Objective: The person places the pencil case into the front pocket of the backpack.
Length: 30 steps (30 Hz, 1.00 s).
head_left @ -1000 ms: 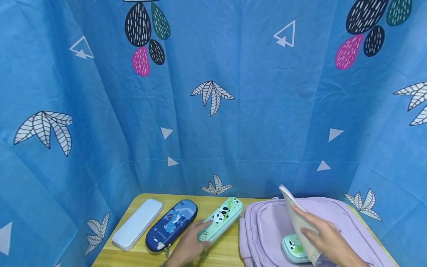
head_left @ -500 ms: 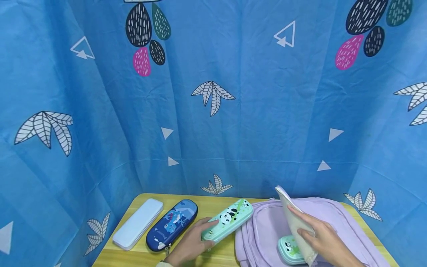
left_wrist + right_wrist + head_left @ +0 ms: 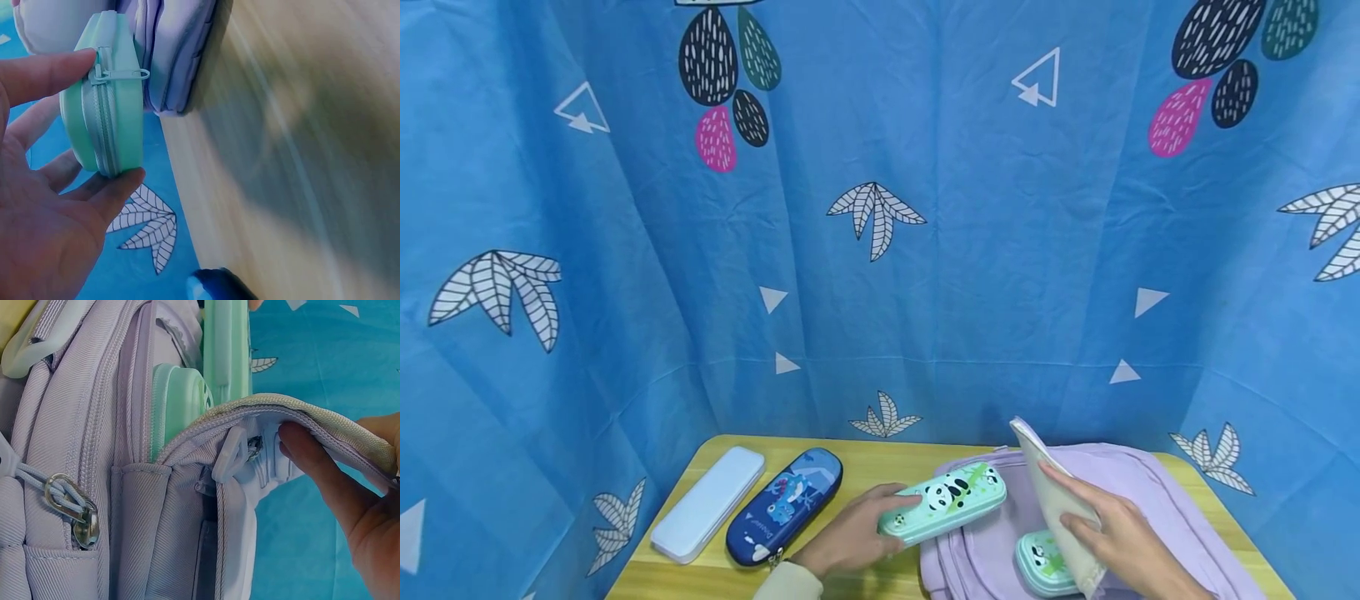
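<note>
My left hand [image 3: 868, 525] grips the near end of a mint-green panda pencil case [image 3: 951, 500], thumb and fingers around its zipped sides. In the left wrist view the same pencil case [image 3: 106, 100] shows its zipper and pull end-on. Its far end overlaps the left side of a lilac backpack [image 3: 1108, 467]. My right hand [image 3: 1112, 525] pinches the raised front-pocket flap [image 3: 1060, 508] and holds it up. Another green panda pencil case [image 3: 1043, 560] lies in the pocket, partly hidden by the flap. The right wrist view shows that case [image 3: 178, 403] inside the zipped opening.
A pale blue case [image 3: 707, 504] and a dark blue dinosaur pencil case [image 3: 784, 507] lie side by side at the table's left. A blue patterned curtain [image 3: 865, 317] hangs behind the wooden table [image 3: 880, 446].
My left hand has carried the panda pencil case rightward off the bare tabletop to the backpack's left edge. The right hand and the flap have shifted slightly left, with the backpack.
</note>
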Motion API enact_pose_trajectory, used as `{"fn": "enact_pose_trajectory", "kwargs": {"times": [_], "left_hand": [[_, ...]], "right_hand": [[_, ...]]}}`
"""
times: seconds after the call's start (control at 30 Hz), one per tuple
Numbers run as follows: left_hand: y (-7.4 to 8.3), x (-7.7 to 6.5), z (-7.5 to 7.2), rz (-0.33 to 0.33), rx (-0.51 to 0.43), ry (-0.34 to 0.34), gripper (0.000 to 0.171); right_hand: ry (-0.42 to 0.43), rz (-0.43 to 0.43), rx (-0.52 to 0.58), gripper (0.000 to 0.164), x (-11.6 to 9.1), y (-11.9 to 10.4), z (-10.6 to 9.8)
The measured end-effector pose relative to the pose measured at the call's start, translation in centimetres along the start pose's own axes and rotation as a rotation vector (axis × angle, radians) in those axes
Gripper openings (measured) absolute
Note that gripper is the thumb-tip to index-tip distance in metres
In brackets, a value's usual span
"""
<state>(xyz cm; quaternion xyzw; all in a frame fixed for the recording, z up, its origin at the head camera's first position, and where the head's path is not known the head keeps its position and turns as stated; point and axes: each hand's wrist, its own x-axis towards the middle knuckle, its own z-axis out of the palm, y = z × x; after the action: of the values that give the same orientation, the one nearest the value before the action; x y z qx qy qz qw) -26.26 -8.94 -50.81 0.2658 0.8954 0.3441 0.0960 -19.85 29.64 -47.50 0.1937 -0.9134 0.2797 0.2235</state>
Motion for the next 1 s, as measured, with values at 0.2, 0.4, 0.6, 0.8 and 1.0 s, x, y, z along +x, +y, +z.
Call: {"fn": "enact_pose_trajectory", "kwargs": {"times": [0.2,0.4,0.6,0.8,1.0], "left_hand": [[0.6,0.9,0.2,0.023,0.021,-0.031,0.068],[1.1,1.6,0.5,0.038,0.051,-0.063,0.068],[1.7,2.4,0.9,0.038,0.061,-0.093,0.068],[2.0,3.0,1.1,0.054,0.065,-0.11,0.067],[2.1,3.5,1.5,0.065,0.075,-0.111,0.067]], "right_hand": [[0.004,-0.026,0.053,0.078,0.2,-0.2,0.3],[-0.002,-0.031,0.088,0.076,0.2,-0.5,0.5],[-0.003,-0.046,0.088,0.073,0.3,-0.8,0.8],[-0.022,-0.056,0.113,0.071,0.4,-1.2,1.0],[-0.058,-0.048,0.143,0.068,0.5,-1.5,1.1]]}}
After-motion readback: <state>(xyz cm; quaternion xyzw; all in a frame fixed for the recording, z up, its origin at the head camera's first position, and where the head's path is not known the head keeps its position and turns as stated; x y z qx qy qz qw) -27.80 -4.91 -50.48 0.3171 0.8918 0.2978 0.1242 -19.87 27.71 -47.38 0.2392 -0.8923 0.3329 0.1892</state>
